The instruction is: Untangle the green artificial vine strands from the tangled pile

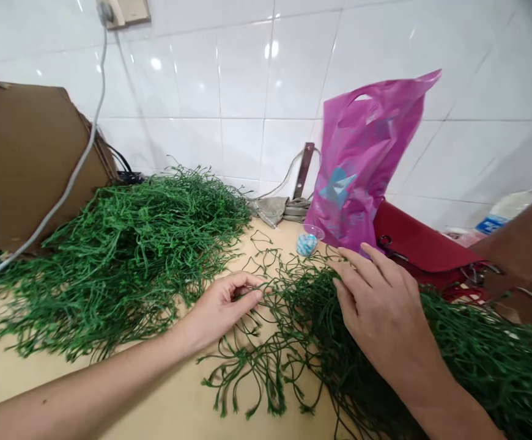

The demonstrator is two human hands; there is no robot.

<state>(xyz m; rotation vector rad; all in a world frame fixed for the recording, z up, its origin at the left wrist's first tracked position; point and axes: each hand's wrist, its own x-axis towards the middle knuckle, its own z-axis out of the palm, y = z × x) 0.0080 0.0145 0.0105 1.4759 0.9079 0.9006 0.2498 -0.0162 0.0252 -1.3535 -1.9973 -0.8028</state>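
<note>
My left hand (222,305) lies on the tan table (169,403) with its fingers curled and pinching a thin green plastic stem (266,293) from the loose strands in the middle. My right hand (380,305) rests palm down, fingers stretched out, on top of the darker green stem pile (486,360) at the right. A bigger, brighter heap of the same green stems (133,244) spreads over the left half of the table, beyond my left hand.
A magenta plastic bag (362,159) stands against the white tiled wall, with a small clear cup of blue bits (308,239) in front. A red bag (413,244) lies behind the right pile. A cardboard box (22,165) and a grey cable (77,165) stand at the left.
</note>
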